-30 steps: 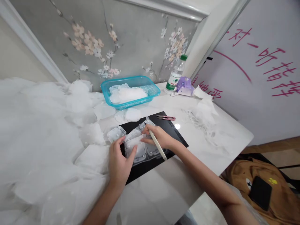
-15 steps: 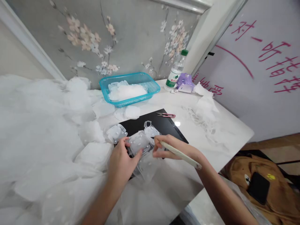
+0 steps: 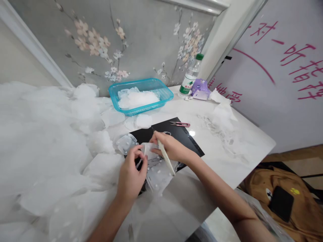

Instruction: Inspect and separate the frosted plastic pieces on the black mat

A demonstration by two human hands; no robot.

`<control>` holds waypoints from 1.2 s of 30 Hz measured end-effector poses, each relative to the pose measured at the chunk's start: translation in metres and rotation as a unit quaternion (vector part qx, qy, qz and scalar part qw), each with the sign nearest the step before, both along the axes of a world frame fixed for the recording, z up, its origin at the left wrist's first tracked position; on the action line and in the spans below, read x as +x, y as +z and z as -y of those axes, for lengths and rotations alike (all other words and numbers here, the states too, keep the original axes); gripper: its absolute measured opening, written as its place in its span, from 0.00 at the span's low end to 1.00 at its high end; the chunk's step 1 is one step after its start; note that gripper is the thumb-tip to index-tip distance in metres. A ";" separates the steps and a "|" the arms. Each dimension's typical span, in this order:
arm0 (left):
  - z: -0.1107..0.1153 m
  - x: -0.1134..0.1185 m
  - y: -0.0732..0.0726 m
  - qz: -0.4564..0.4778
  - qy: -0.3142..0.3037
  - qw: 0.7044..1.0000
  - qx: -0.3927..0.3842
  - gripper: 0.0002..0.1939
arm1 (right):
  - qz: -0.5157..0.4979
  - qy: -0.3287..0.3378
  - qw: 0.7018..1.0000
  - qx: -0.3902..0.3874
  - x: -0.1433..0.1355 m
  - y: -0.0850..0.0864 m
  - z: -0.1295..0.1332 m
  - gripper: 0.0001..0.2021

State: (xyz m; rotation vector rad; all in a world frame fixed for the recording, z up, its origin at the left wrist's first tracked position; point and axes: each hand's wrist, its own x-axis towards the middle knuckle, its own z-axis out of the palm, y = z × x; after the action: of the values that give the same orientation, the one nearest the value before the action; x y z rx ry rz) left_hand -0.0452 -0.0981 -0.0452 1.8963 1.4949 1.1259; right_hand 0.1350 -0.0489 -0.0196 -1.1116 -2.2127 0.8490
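Note:
My left hand pinches the edge of a translucent white cut piece, which is tipped up over the black mat. In my right hand is a slim tool with a long pale handle and a thin dark tip; its exact kind does not show. Those right fingers also touch or come close to the raised piece. Below the hands lies a dotted translucent sheet, partly off the mat. Left of them another dotted cut piece rests across the mat's edge.
Pink thread snips lie on the mat's far side. Behind stand a blue basket of white pieces, a water bottle and a purple tissue pack. White sheets heap at left; scraps lie right. A brown bag sits below.
The piece that lay flat under my left hand is now lifted and tilted. My right hand has moved left and up, and the tool's handle now points more steeply downward.

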 end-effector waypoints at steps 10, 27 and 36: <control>-0.010 -0.011 0.002 0.027 -0.071 0.937 -0.342 0.21 | -0.172 -0.168 0.966 0.094 -0.002 -0.002 0.009 0.14; -0.010 -0.005 -0.003 0.423 0.008 0.828 -0.367 0.32 | -0.030 -0.068 0.993 -0.093 -0.006 -0.003 0.021 0.11; -0.010 0.000 -0.019 0.392 0.041 0.869 -0.299 0.23 | -0.208 -0.131 0.966 -0.084 -0.008 -0.008 0.023 0.12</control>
State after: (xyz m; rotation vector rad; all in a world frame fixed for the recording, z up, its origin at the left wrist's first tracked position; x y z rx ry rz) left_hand -0.0452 -0.0880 -0.0647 0.8005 1.2293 1.0967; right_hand 0.1275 -0.0719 -0.0280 -1.1495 -1.6355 1.0555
